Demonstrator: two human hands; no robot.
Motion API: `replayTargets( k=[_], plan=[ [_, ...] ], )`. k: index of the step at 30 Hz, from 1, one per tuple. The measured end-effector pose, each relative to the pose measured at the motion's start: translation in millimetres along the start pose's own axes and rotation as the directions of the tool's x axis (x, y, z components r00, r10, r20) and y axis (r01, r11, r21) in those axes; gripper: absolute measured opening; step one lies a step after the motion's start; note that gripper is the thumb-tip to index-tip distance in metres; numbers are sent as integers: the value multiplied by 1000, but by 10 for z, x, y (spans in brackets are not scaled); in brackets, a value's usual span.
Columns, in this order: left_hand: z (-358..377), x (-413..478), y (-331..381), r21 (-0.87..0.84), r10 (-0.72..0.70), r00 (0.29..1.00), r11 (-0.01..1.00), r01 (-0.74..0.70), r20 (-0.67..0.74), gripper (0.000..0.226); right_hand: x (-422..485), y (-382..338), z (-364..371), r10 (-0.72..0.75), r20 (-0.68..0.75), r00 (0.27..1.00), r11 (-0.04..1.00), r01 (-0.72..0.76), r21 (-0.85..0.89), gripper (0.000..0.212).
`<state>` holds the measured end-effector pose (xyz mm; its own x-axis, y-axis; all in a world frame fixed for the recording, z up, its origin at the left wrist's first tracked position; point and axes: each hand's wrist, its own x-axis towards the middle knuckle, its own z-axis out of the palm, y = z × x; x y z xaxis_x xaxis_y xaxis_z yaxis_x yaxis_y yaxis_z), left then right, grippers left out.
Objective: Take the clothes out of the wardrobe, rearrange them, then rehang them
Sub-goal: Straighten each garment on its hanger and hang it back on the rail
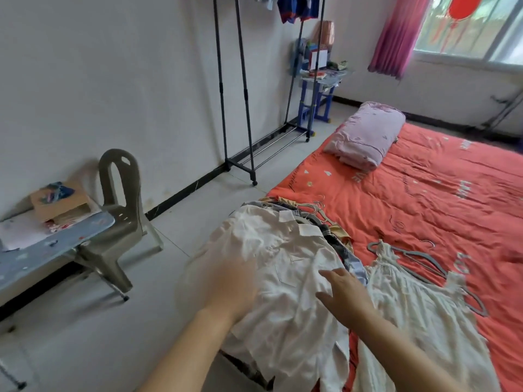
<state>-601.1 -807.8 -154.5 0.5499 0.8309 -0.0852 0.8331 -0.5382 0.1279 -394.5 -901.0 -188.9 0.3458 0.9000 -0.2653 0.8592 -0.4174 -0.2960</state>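
Observation:
A white shirt (285, 267) lies on top of a pile of clothes on hangers at the near corner of the orange bed (424, 199). My left hand (232, 290), blurred, hovers over the shirt's left side with fingers spread. My right hand (345, 295) rests flat and open on the shirt's right edge. A cream lace dress (413, 315) on a grey hanger (418, 256) lies beside the pile on the bed. The black clothes rack (240, 89) stands by the wall with a blue garment (297, 8) hanging at its top.
A grey plastic chair (119, 210) and a blue-topped table (53, 244) with a box stand at left. A folded pink quilt (365, 134) sits on the bed. A small blue desk (319, 77) is behind the rack; a pink curtain (396, 35) hangs by the window.

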Motion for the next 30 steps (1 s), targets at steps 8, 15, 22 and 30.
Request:
replayTargets(
  k=[8, 15, 22, 30],
  plan=[
    [55, 1080, -330, 8, 177, 980, 984, -179, 90, 54, 543, 30, 81, 211, -28, 977, 977, -210, 37, 53],
    [330, 2149, -262, 29, 243, 952, 967, -253, 189, 52, 1682, 304, 164, 262, -34, 964, 961, -258, 104, 48],
    [921, 3191, -209, 18, 222, 923, 971, -239, 314, 50, 3232, 674, 518, 297, 12, 955, 941, -295, 168, 42],
    [1668, 3817, -27, -55, 234, 902, 972, -230, 363, 46, 4284, 992, 1064, 381, -4, 924, 911, -375, 172, 37]
  ],
)
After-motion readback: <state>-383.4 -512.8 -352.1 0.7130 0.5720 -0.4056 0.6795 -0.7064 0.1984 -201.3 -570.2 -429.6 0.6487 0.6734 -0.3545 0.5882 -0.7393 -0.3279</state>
